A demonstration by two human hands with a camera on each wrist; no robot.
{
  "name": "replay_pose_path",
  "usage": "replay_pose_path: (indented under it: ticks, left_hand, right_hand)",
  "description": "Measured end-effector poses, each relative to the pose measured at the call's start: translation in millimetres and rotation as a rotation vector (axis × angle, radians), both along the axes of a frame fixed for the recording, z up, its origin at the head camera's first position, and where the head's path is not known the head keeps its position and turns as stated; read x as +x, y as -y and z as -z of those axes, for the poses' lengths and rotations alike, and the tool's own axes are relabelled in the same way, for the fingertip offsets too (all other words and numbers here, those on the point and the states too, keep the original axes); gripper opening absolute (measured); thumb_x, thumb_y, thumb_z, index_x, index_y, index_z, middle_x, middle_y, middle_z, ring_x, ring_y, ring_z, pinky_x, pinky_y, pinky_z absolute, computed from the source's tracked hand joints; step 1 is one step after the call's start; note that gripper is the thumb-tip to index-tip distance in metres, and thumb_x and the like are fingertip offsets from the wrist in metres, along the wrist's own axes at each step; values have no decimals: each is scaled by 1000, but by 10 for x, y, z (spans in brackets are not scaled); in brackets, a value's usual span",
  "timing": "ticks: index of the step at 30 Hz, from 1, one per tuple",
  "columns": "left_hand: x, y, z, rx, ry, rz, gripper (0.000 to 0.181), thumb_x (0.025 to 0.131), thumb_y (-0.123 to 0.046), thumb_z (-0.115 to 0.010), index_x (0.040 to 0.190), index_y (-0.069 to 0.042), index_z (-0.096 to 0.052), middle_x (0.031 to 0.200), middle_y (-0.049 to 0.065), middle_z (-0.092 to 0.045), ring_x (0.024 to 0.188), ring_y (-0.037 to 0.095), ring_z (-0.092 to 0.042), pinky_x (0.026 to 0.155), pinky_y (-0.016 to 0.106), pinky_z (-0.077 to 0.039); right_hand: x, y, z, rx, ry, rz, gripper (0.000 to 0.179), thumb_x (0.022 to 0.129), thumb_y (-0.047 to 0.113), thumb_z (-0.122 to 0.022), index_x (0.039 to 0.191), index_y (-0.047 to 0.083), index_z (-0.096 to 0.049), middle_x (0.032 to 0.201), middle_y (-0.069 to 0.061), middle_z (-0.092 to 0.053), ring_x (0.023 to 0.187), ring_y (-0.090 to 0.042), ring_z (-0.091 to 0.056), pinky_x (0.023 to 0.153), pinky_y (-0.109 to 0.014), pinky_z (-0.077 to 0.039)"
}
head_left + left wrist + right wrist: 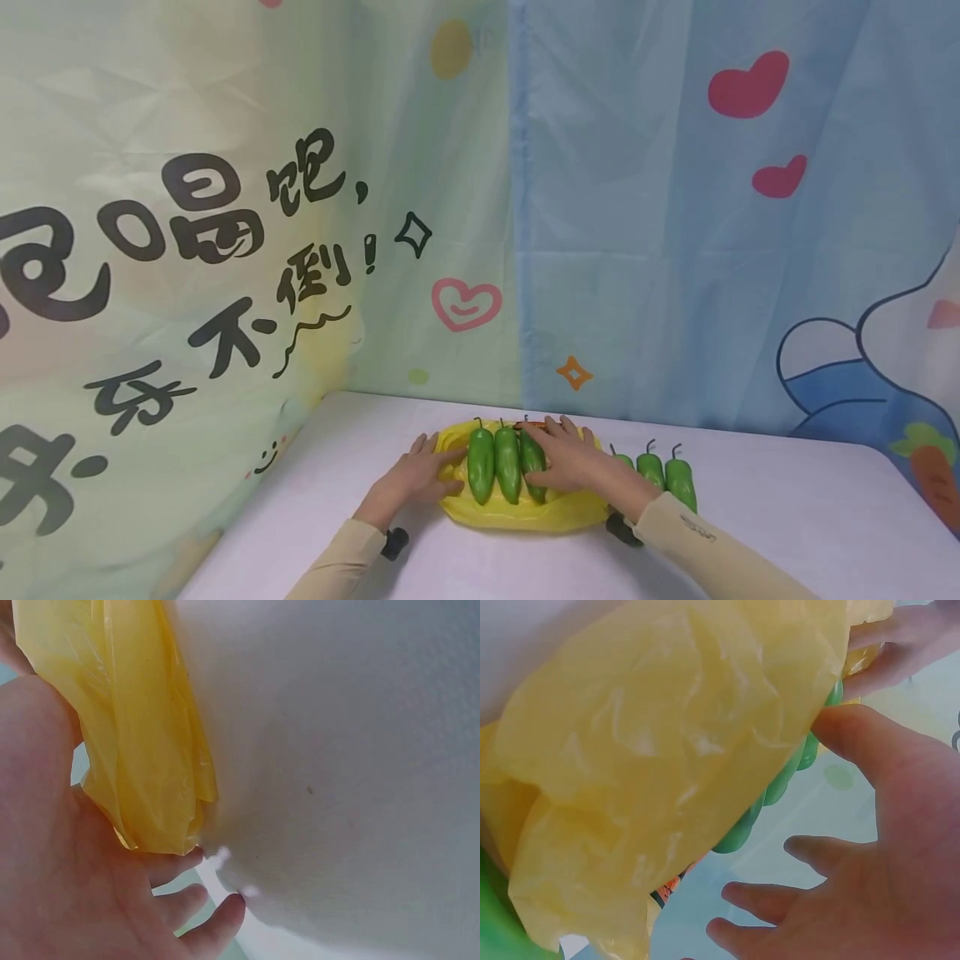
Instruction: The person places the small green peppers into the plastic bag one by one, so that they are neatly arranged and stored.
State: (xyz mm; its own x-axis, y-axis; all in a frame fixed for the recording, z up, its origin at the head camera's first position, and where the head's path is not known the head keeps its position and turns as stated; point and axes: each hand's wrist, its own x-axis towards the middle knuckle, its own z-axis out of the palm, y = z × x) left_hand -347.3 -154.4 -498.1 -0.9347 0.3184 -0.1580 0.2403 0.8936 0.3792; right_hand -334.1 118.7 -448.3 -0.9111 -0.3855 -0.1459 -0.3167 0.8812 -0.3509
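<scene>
Yellow plastic, thin and wrinkled, forms the bag (517, 518) at the lower centre of the head view, and we judge that film to be the weak point: a fingertip dragging on its rim could crumple or tear it. The three green peppers (507, 465) lying side by side on it are smooth and rounded, so we think an uneven push from either side might roll them out of line. At lower right, the right sleeve (701, 537) passes close to another group of green peppers (679, 477), and a careless sweep could knock these about the white table (795, 517).

We find the bag between the two hands. At its left edge, the left hand (408, 477) has thumb and forefinger apart; to the right, the right hand (573, 458) spreads wide over the rightmost pepper (how firmly it touches, we cannot tell). Neither hand appears to grip anything.
</scene>
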Motion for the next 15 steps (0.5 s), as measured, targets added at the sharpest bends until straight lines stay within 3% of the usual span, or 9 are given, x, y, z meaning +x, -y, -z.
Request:
replay_pose_path:
  ticks: [15]
  left_hand:
    - [25,-10,-49,-11,-9,2,58,93,-40,-63,148,-27,-51,163,26,-27,152,49,-16,119,70,-22]
  right_hand:
    - [85,-99,-38,-30,-6,7,79,93,42,-70,158,17,-33,163,-25,-28,151,-51,-17,115,-78,-12]
